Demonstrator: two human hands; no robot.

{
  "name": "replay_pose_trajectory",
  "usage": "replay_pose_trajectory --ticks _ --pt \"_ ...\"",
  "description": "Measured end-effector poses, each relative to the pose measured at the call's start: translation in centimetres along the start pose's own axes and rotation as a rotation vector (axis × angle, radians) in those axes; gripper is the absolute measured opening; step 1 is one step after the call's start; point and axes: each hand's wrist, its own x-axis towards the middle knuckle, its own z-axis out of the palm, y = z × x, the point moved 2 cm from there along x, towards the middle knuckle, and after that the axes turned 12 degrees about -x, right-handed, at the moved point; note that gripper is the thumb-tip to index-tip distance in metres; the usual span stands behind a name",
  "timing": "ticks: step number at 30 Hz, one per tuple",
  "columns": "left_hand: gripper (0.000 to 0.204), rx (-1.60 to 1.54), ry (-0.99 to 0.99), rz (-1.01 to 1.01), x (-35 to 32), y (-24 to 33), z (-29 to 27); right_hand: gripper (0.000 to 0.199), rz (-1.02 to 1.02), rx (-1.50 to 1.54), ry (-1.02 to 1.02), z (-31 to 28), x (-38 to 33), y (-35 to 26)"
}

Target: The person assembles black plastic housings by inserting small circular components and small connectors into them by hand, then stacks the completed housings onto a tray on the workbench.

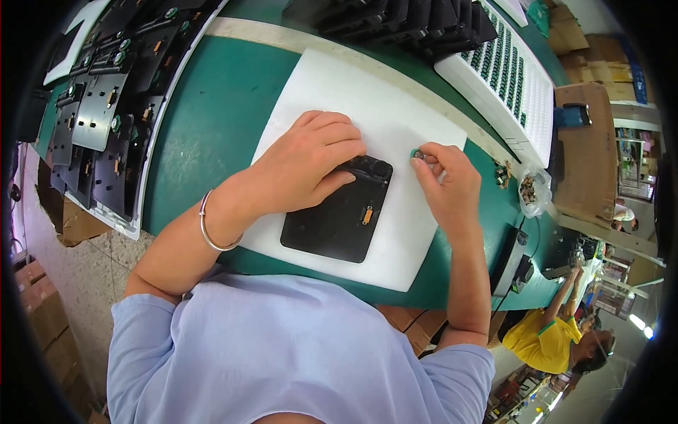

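A flat black plastic panel (328, 230) with a small orange connector (367, 215) lies on a white foam sheet (404, 244). My left hand (304, 159) is wrapped over the panel's far left corner, its thumb resting on the top face and its fingers at the far edge. A round recess (382, 168) shows at the panel's far right corner. To the right of the panel and apart from it, my right hand (452, 185) pinches a small round green part (416, 153) between thumb and forefinger. The underside of that part is hidden.
On the left, a white tray (145, 166) holds several similar black panels. More black pieces (395, 25) stand in a row at the back, beside a white foam tray (487, 88) of small green parts. A plastic bag (534, 192) sits at the right. Farther right, a person in yellow (544, 343) works.
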Motion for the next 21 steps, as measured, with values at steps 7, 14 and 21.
replay_pose_trajectory --ticks 7,14,21 --pt "0.038 -0.009 0.005 -0.005 -0.1 -0.1 0.1 0.018 -0.118 0.208 -0.071 -0.5 -0.8 -3.6" --pt "0.039 -0.024 0.002 -0.001 0.0 -0.1 0.1 0.018 -0.221 0.113 -0.079 0.4 -0.5 -4.1" --pt "0.039 -0.020 -0.001 -0.006 0.0 -0.1 0.2 0.019 -0.228 0.033 -0.122 0.0 -0.1 -4.0"
